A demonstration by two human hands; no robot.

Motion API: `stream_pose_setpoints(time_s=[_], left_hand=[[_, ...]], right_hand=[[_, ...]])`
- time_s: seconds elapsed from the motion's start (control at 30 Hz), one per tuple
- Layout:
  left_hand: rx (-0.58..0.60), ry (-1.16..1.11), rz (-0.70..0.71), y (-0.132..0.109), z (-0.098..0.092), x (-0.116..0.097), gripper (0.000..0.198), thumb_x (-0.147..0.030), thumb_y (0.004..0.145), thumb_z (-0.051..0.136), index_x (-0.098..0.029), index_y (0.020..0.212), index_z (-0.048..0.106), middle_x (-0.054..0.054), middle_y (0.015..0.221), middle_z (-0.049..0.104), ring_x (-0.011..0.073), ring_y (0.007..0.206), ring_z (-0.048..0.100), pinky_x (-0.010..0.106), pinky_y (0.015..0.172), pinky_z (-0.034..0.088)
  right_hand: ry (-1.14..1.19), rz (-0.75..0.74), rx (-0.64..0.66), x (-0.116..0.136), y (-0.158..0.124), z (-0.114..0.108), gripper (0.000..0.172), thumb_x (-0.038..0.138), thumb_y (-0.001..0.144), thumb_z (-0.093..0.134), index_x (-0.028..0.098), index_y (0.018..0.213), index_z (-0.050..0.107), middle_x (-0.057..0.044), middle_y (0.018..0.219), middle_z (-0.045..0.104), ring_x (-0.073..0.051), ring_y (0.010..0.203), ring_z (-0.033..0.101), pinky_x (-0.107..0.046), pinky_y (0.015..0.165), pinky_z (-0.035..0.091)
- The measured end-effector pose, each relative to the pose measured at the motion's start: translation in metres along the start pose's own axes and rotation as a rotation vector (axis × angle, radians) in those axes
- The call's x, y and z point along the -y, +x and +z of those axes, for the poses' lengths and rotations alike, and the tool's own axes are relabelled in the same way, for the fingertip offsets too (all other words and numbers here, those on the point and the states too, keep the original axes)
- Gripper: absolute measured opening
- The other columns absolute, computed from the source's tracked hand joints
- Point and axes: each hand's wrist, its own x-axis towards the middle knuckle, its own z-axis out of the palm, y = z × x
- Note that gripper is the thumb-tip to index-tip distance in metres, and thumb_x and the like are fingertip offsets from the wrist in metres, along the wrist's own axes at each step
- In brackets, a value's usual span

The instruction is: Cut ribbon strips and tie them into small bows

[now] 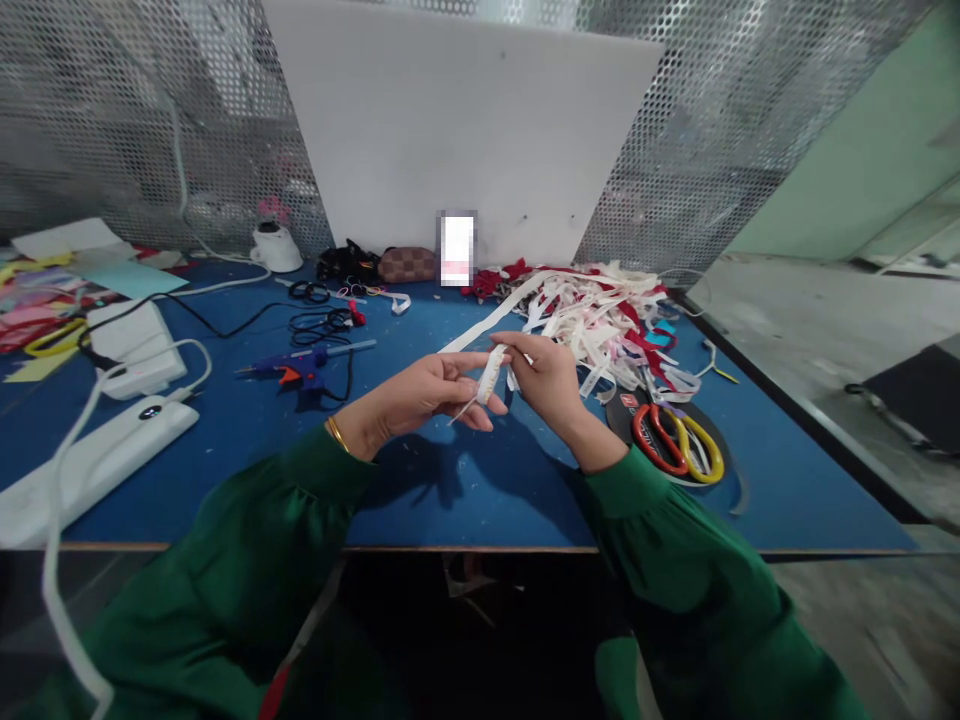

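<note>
Between my hands, above the blue table, is a short piece of white ribbon (491, 374) with faint gold printing. My left hand (427, 392) holds its lower end, thumb and fingers closed around it, and a thin loose strand hangs there. With thumb and fingertips, my right hand (546, 380) pinches the ribbon's upper end. A longer cream ribbon strip (495, 314) runs from behind my hands toward a heap of white and red ribbons (600, 320) at the back right.
Red-and-yellow-handled scissors (679, 440) lie on a dark round disc at the right. A blue glue gun (304, 368) with a cord rests at the left. Farther left are a white power strip (97, 460) and colored ribbons (45, 300). A white board (472, 130) stands behind.
</note>
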Motion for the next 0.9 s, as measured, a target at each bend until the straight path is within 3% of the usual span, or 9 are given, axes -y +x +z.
stream_pose_setpoints(time_s=[0.2,0.33,0.47,0.63,0.77,0.9], left_hand=[[0.016,-0.043,0.008,0.000,-0.002,0.002,0.063,-0.021,0.086,0.068,-0.018,0.146,0.050,0.014,0.096,0.077,0.0181,0.070,0.074,0.026,0.066,0.056],[-0.019,-0.061,0.047,0.003,-0.002,0.004,0.061,-0.021,0.086,0.068,-0.020,0.144,0.052,0.012,0.095,0.078,0.0167,0.068,0.074,0.025,0.067,0.056],[-0.152,-0.079,0.165,0.005,-0.002,0.001,0.064,-0.025,0.086,0.069,-0.022,0.146,0.049,0.011,0.100,0.077,0.0156,0.069,0.073,0.026,0.070,0.057],[-0.358,0.002,0.338,0.007,-0.009,-0.006,0.072,-0.026,0.086,0.067,-0.026,0.152,0.039,0.008,0.105,0.076,0.0138,0.070,0.071,0.028,0.073,0.057],[-0.423,0.065,0.372,0.009,-0.013,-0.006,0.072,-0.024,0.085,0.067,-0.025,0.152,0.039,0.008,0.105,0.075,0.0116,0.067,0.069,0.025,0.067,0.055],[-0.440,0.090,0.373,0.011,-0.014,-0.005,0.077,-0.019,0.080,0.071,-0.022,0.151,0.041,0.008,0.102,0.076,0.0099,0.063,0.067,0.026,0.068,0.055]], right_hand=[[-0.008,-0.015,-0.017,0.004,0.000,-0.002,0.030,0.023,0.089,0.052,0.029,0.106,0.076,-0.004,0.102,0.078,-0.024,0.096,0.069,-0.039,0.090,0.050],[0.049,0.026,0.002,0.010,0.000,-0.002,0.023,0.031,0.091,0.054,0.027,0.097,0.077,-0.004,0.093,0.078,-0.023,0.085,0.068,-0.036,0.080,0.048],[0.245,0.127,0.057,0.015,-0.004,0.008,0.017,0.035,0.090,0.058,0.024,0.090,0.071,-0.002,0.080,0.074,-0.019,0.071,0.065,-0.031,0.069,0.046],[0.520,0.237,0.132,0.026,-0.013,0.019,0.014,0.038,0.092,0.059,0.024,0.090,0.059,-0.001,0.079,0.073,-0.017,0.066,0.066,-0.029,0.064,0.048],[0.520,0.191,0.176,0.035,-0.017,0.017,0.019,0.040,0.093,0.059,0.023,0.086,0.060,-0.002,0.078,0.071,-0.015,0.067,0.065,-0.028,0.064,0.048],[0.463,0.140,0.139,0.037,-0.015,0.014,0.021,0.040,0.091,0.063,0.021,0.080,0.063,0.002,0.067,0.061,-0.013,0.062,0.059,-0.026,0.061,0.044]])
